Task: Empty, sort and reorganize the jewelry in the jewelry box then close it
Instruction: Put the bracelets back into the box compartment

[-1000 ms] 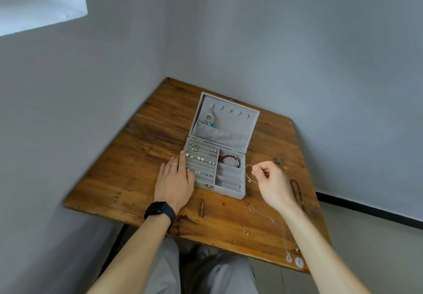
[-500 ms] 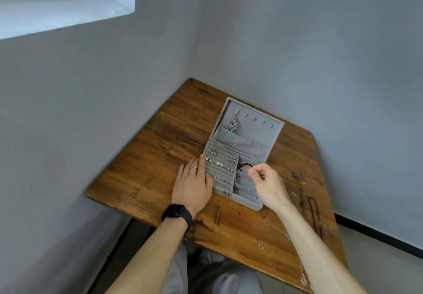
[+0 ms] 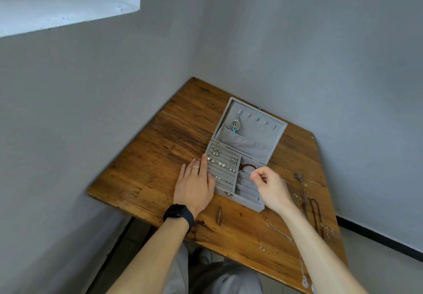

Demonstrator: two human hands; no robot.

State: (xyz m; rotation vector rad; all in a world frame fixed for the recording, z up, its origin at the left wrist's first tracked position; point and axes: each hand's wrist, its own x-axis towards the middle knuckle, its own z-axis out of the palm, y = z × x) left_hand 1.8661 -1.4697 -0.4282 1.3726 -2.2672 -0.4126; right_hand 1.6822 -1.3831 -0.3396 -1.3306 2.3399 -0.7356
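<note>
Open grey velvet jewelry box [image 3: 247,133] sits on the worn wooden counter [image 3: 160,156]. There's the left hand [image 3: 194,186], flat, fingers straight against the box's left wall. And the right hand [image 3: 270,186] pinches a thin silver bangle [image 3: 242,179] over the right compartment, beside a red braided bracelet [image 3: 247,166].

Worn wooden table [image 3: 160,156] with open grey jewelry box [image 3: 263,133], thin silver chains [image 3: 280,232] and dark cords [image 3: 315,213]

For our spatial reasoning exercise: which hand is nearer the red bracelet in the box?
Right. The right hand is just beside the red bracelet; the left hand rests outside the box, opposite side.
</note>
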